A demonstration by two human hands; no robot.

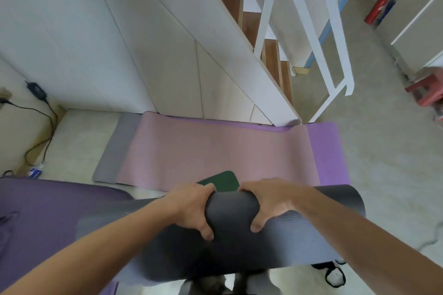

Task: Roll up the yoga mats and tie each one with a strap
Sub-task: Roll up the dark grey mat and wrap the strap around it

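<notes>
1. Head view: the dark grey yoga mat [230, 211] lies crosswise under both hands, its far edge curved over into a roll. Whether the whole length is rolled cannot be told, as the near part is blurred.
2. Left hand [191, 208] grips the roll just left of its middle, with the fingers curled over the far side and the thumb pressed on the near face.
3. Right hand [271, 203] grips it just beside the left in the same way, fingers hooked over the top and thumb on the near side. A short bare stretch of mat shows between the two hands.
4. Just beyond the grip, a dark green flat piece [223, 181] with a rounded corner peeks out above the roll. What it is cannot be told.
5. Farther beyond, a pink mat [203, 151] lies flat on the floor over a grey mat [112, 151], which shows at its left end, and a purple mat [328, 151], which shows at its right end.
6. Left of the grip, under the left forearm, a darker purple mat [48, 211] is spread out.
7. Below and right of the grip, a black strap [321, 266] lies looped on the floor.
8. Well apart from the hands are a wooden staircase [271, 55] with a white railing [335, 31], a red fire extinguisher [376, 8], a red stool [429, 93] and a black cable [48, 112] along the left wall.
</notes>
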